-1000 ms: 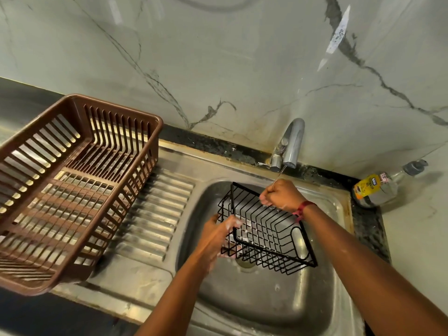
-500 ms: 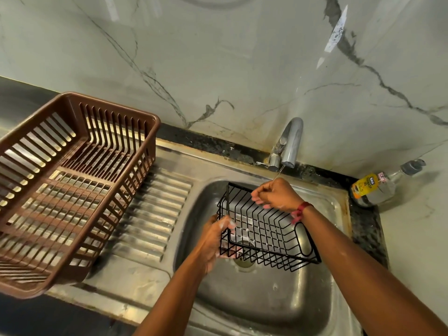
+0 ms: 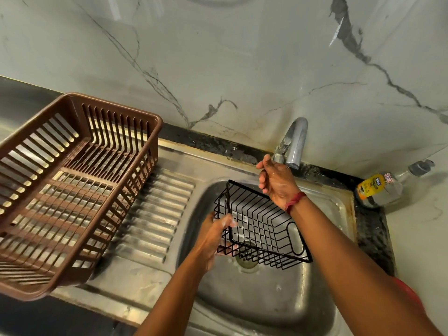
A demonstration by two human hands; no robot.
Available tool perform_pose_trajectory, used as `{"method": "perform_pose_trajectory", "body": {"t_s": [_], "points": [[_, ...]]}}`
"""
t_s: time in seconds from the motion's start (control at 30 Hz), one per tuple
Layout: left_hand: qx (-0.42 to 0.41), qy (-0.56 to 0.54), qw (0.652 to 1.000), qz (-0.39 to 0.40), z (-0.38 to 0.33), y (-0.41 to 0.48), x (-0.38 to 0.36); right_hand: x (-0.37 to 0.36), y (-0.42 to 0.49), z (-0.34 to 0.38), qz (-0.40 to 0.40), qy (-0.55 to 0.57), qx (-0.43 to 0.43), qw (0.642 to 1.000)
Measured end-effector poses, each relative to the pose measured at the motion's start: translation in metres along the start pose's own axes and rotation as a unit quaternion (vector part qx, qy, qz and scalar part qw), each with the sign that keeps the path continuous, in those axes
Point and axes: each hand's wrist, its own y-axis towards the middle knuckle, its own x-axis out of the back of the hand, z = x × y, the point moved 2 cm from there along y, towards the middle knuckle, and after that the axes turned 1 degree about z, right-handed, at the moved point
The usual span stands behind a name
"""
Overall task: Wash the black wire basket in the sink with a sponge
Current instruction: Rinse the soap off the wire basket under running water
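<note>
Basket: your left hand (image 3: 213, 232) grips the tilted black wire basket (image 3: 261, 226) over the steel sink (image 3: 254, 299); your right hand (image 3: 276, 180), fingers loosely curled and empty, reaches the chrome tap (image 3: 294, 144).

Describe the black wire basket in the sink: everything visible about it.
The black wire basket is a rectangular rack of thin, dark, metal-looking rods: a rim frame, parallel bars with cross wires, and an oval loop at its right end. It is tilted, held above the steel sink bowl and over the drain, its open side turned toward the camera. White suds cling to some wires. The left hand grips its left end; the right hand is off it, up by the tap.
</note>
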Motion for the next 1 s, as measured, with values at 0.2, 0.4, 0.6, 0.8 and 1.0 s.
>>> {"method": "perform_pose_trajectory", "body": {"t_s": [0.2, 0.4, 0.6, 0.8, 1.0], "points": [[-0.007, 0.008, 1.000, -0.003, 0.000, -0.001, 0.003, -0.001, 0.005, 0.005, -0.083, 0.005, 0.009, 0.997], [-0.014, -0.001, 1.000, 0.001, -0.007, -0.002, 0.002, 0.004, 0.005, 0.013, -0.064, -0.072, -0.035, 0.995], [-0.022, -0.020, 0.999, 0.014, -0.010, -0.003, 0.005, -0.001, -0.011, 0.026, -0.025, -0.214, 0.013, 0.976], [-0.033, -0.040, 0.997, 0.054, -0.017, 0.003, 0.009, 0.007, -0.025, -0.004, 0.062, -0.458, 0.069, 0.884], [-0.017, -0.040, 0.994, 0.101, -0.030, 0.017, 0.004, 0.024, -0.035, -0.024, 0.135, -0.572, 0.163, 0.793]]}}
